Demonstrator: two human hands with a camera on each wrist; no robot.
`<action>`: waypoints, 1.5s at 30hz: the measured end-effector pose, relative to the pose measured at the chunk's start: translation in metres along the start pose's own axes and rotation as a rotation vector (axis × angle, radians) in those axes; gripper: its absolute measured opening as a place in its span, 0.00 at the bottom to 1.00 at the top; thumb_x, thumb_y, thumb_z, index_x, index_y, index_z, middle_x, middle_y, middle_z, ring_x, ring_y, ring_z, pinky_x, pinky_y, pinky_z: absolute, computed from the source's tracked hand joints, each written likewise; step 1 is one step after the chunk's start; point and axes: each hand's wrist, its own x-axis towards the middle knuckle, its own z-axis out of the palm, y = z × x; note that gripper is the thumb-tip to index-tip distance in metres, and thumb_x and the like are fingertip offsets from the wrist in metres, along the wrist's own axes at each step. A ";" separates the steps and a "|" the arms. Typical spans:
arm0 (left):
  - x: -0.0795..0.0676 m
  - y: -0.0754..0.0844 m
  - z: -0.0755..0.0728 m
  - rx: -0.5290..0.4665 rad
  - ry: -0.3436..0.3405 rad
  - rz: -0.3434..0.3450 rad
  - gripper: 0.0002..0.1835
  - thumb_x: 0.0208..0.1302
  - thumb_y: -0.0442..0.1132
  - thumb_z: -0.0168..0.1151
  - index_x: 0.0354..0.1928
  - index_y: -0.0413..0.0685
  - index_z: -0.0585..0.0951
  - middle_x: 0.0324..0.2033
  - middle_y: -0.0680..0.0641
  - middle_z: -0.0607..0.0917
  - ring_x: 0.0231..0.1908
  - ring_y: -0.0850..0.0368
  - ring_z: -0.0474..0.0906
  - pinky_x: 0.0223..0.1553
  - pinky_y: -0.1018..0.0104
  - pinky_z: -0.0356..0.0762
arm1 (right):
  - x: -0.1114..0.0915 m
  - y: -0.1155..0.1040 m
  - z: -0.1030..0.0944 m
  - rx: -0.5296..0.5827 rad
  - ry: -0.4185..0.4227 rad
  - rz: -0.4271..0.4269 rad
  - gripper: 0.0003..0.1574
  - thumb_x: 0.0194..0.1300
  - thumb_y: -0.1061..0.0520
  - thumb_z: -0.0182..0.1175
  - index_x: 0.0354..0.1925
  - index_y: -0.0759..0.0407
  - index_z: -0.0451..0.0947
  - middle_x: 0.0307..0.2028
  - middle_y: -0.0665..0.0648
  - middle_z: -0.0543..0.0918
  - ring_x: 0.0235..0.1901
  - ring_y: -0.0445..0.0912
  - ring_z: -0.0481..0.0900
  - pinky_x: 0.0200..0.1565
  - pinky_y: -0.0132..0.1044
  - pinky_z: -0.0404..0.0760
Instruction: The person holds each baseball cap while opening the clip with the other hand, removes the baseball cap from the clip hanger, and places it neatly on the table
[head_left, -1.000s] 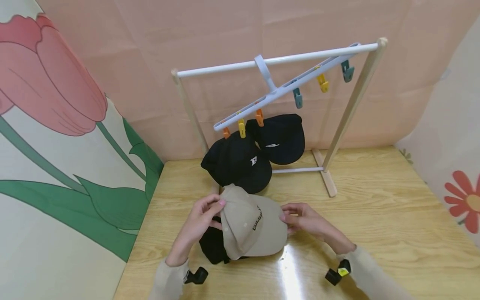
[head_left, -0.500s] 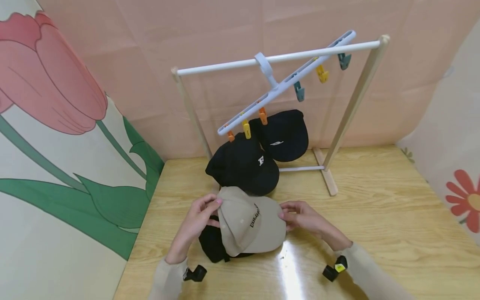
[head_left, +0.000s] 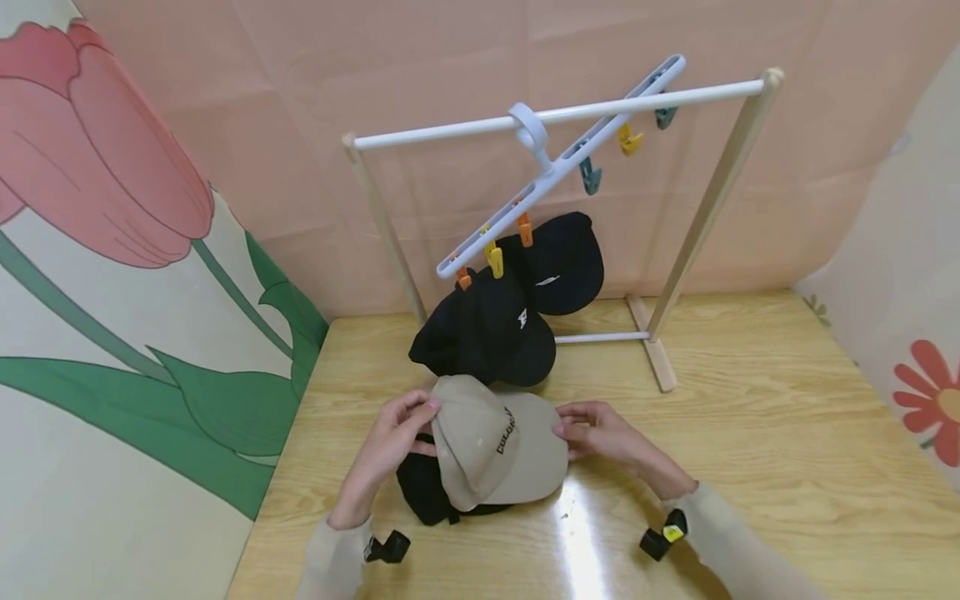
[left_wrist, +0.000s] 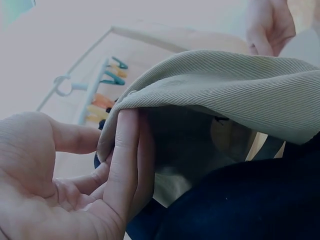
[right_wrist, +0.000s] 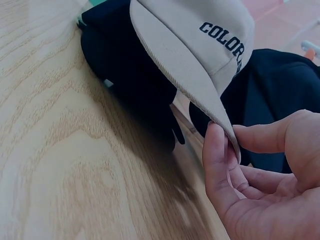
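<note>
A beige baseball cap (head_left: 480, 442) with dark lettering is held between the two hands, above a black cap (head_left: 422, 483) on the table. My left hand (head_left: 393, 433) pinches the edge of its crown; in the left wrist view the thumb is outside and fingers (left_wrist: 127, 160) reach inside the cap. My right hand (head_left: 603, 433) pinches the brim's edge, thumb on one face and fingers on the other in the right wrist view. Just behind, a black cap with a white letter (head_left: 487, 329) and another black cap (head_left: 564, 262) hang from the clips of a pale hanger (head_left: 551, 173).
The hanger hooks over the white bar (head_left: 465, 128) of a wooden-legged rack (head_left: 705, 208) and tilts down to the left. Orange, yellow and teal clips line it; a teal clip (head_left: 590, 177) and others on its right side hold nothing. The wooden table (head_left: 787, 467) extends to the right.
The hanger has swung, its right end rising and turning back, and the hanging caps have shifted with it. Both hands and the beige cap have moved slightly left, grips unchanged.
</note>
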 end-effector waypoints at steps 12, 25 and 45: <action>-0.006 -0.008 -0.007 0.020 0.024 -0.042 0.17 0.84 0.40 0.54 0.55 0.28 0.78 0.41 0.44 0.89 0.37 0.56 0.89 0.38 0.55 0.91 | 0.005 0.004 0.005 0.003 0.029 -0.019 0.29 0.76 0.63 0.63 0.66 0.81 0.71 0.43 0.59 0.86 0.37 0.44 0.87 0.40 0.39 0.90; -0.012 -0.010 -0.015 0.121 0.082 -0.070 0.18 0.82 0.41 0.58 0.58 0.30 0.81 0.44 0.38 0.92 0.37 0.56 0.89 0.40 0.58 0.91 | 0.009 0.008 0.016 -0.047 0.081 -0.008 0.30 0.76 0.60 0.66 0.65 0.78 0.73 0.44 0.61 0.86 0.37 0.45 0.87 0.38 0.41 0.91; -0.014 -0.016 -0.017 0.181 0.138 -0.080 0.13 0.79 0.36 0.62 0.50 0.29 0.85 0.35 0.40 0.92 0.28 0.59 0.88 0.34 0.66 0.89 | 0.013 0.009 0.028 -0.095 0.162 0.039 0.29 0.69 0.62 0.72 0.61 0.76 0.76 0.40 0.61 0.84 0.30 0.45 0.84 0.32 0.41 0.88</action>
